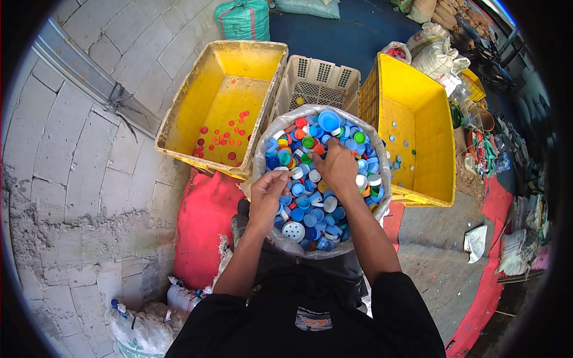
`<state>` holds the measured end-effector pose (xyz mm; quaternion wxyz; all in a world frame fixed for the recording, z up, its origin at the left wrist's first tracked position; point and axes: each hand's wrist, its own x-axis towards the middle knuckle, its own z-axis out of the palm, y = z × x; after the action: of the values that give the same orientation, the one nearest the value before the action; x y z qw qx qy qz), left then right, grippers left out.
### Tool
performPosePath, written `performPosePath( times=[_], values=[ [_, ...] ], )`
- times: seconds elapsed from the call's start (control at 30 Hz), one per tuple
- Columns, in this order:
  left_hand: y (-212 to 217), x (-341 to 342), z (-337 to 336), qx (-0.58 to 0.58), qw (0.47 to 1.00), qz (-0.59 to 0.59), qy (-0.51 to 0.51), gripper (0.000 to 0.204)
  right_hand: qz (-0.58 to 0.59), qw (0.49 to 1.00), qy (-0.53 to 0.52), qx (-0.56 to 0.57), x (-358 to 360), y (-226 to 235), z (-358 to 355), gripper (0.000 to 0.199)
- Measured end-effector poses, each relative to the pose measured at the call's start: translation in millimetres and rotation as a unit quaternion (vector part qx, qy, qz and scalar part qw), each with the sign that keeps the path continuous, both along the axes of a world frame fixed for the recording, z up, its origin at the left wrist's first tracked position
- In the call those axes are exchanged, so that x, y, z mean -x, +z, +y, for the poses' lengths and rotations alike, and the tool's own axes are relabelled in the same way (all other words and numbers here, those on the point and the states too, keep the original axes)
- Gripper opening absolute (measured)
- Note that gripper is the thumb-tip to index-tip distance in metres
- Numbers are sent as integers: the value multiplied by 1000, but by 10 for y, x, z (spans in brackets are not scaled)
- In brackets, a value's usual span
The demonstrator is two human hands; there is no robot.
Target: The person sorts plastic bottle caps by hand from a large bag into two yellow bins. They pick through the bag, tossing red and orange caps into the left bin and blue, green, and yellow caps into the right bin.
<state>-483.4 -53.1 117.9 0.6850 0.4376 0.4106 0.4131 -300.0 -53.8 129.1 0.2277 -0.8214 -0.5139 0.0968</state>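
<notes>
- Head view: a sack [382, 179] of clear plastic, brim-full of mixed bottle caps [313, 209], mostly blue with white, green, red and orange, is seen propped just in front of the person's lap.
- Left hand [267, 200] is pressed into the caps at the sack's near-left rim; fingers are curled down among them, so whether a cap is pinched cannot be told.
- Right hand [338, 167] is laid on the pile near its middle, fingers bunched narrow around the red and green caps; a held cap cannot be made out.
- Beyond the sack: a yellow tub [179, 119] at left with scattered red caps [224, 137], a beige slotted basket [343, 77] in the middle, a yellow crate [430, 119] at right holding a few blue and white caps.
- Risk, as judged: the sack is heaped to the rim and soft-walled; digging could push caps over the near edge onto the floor or the red mat [206, 227].
- Risk: tub and crate stand well apart; a tossed cap could land in the wrong bin.
</notes>
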Motion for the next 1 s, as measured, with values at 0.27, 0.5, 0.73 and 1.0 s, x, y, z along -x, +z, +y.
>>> performPosePath(
  times=[0.27,0.5,0.73,1.0],
  values=[
    [18,5,-1,-10,1000,15,-4,19,-19,1000,10,-19,17,-132,75,35],
    [161,-87,75,-20,999,22,-15,18,-8,999,1,-52,2,-136,58,31],
    [83,-249,648,-382,872,307,18,26,52,987,6,-150,-33,106,-234,23],
    [41,-522,1031,-492,709,497,-87,36,587,789,-44,-177,60,137,-1032,22]
  ],
)
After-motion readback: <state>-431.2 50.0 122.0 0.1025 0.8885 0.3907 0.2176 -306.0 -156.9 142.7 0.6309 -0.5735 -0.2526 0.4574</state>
